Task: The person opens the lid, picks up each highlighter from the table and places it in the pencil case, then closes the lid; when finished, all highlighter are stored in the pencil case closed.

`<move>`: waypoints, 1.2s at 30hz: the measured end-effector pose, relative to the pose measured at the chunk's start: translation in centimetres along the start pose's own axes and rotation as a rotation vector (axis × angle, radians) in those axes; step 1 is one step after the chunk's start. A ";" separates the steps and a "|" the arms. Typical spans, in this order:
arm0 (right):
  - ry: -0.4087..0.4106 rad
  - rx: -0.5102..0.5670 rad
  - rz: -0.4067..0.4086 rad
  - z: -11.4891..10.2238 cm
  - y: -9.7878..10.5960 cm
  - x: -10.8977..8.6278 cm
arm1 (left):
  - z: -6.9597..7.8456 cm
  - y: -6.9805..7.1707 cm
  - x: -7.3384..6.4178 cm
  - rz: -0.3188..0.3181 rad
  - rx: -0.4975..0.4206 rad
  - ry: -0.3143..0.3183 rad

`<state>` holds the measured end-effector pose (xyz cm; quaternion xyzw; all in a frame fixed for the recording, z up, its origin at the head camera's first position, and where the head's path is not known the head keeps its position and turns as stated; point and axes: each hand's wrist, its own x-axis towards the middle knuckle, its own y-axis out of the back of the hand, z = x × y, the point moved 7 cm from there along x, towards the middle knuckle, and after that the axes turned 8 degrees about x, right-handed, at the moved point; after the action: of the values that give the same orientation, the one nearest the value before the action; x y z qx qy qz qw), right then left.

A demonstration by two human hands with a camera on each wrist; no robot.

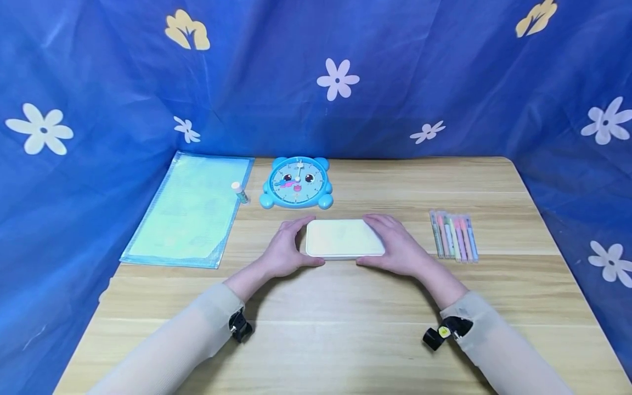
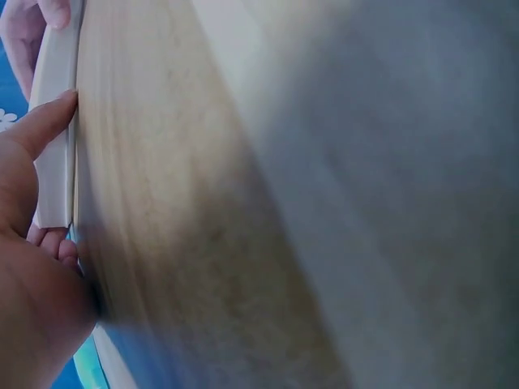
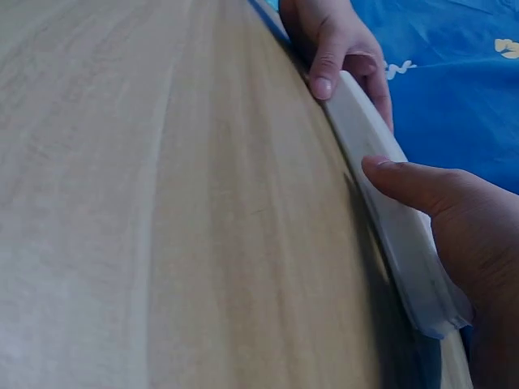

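A flat white rectangular case point(image 1: 344, 238) with rounded corners lies on the wooden table in the head view; what it holds, if anything, cannot be seen. My left hand point(image 1: 286, 249) grips its left end, thumb along the near side and fingers at the far side. The right end is held the same way by my right hand point(image 1: 395, 245). In the left wrist view the left thumb point(image 2: 49, 121) presses the case's side wall point(image 2: 55, 182). The right wrist view shows the right thumb point(image 3: 405, 182) on that same side of the white case point(image 3: 397, 227).
Behind the case stands a blue toy clock point(image 1: 297, 184) with a face. To the left lie a light-blue zip pouch point(image 1: 187, 208) and a small glue stick point(image 1: 240, 192) by its edge. Several pastel pens point(image 1: 453, 237) sit in a row at right. Blue flowered cloth point(image 1: 375, 120) hangs behind.
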<state>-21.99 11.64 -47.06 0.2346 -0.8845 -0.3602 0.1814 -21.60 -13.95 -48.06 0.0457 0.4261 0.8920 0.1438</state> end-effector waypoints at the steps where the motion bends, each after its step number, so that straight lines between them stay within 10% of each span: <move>1: 0.001 -0.008 0.004 -0.1 0.0 0.0 | 0.0 0.0 0.0 -0.001 0.003 -0.001; 22: 0.144 -0.100 0.077 -0.2 -0.6 0.9 | 0.0 -0.2 0.0 -0.024 0.014 0.025; 36: -0.007 -0.015 -0.009 -0.2 0.4 1.7 | -0.1 -0.1 0.0 -0.015 -0.004 0.013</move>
<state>-23.37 10.85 -46.40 0.2359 -0.8813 -0.3686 0.1785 -21.62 -13.94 -48.19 0.0364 0.4254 0.8921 0.1476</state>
